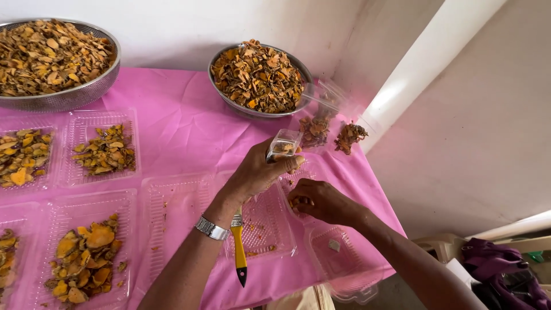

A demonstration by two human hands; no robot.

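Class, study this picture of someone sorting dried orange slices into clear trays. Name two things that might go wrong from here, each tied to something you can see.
1. The left hand holds a small clear container tilted above an open clear tray; slices might spill onto the pink cloth.
2. The yellow-handled brush lies with its tip at the table's front edge, beside the left forearm; a nudge might knock it off.
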